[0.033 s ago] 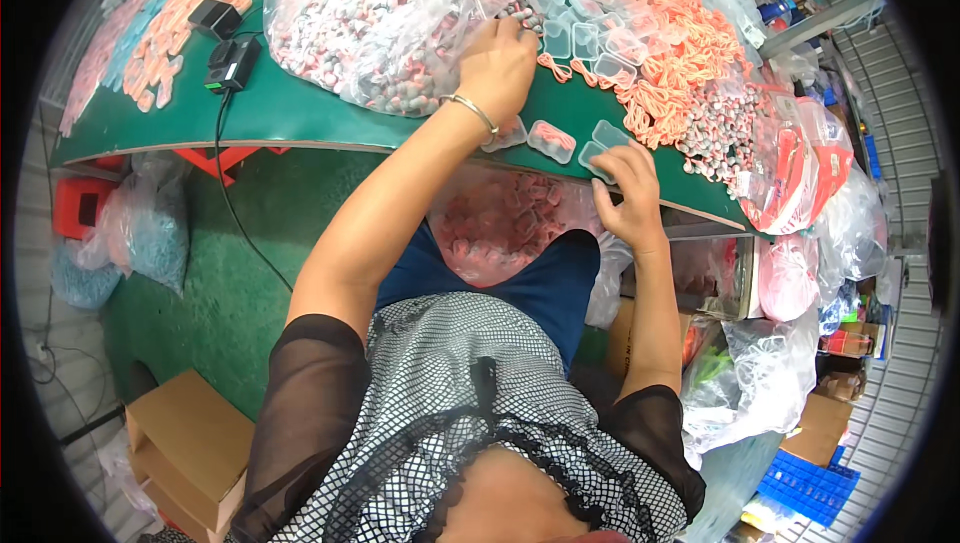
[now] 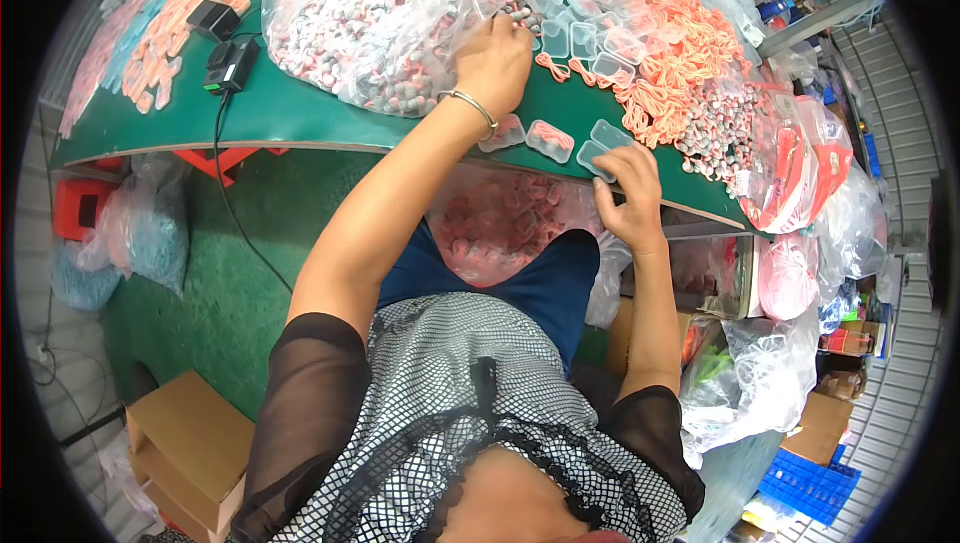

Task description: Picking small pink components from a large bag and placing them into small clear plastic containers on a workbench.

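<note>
My left hand (image 2: 494,65) reaches to the mouth of a big clear plastic bag (image 2: 345,28) full of small grey, pink and white pieces. Its fingers are curled closed among loose pieces (image 2: 522,13); the fingertips are hidden. Near the table edge, my right hand (image 2: 632,188) has its fingers on an open clear plastic case (image 2: 607,136), thumb lower down. Left of it lies a closed case (image 2: 550,141) with an orange cord inside. Another clear case (image 2: 503,134) sits beside my left wrist, partly covered.
Beyond my right hand lie several open clear cases (image 2: 583,40), a heap of orange cords (image 2: 668,63) and a pile of small pieces (image 2: 718,128). A black box with a cable (image 2: 230,65) stands on the green table (image 2: 330,108) at left. A cardboard box (image 2: 195,433) is on the floor.
My left hand has shifted slightly left and nearer at the bag's mouth. My right hand stays on the open case, almost unmoved.
</note>
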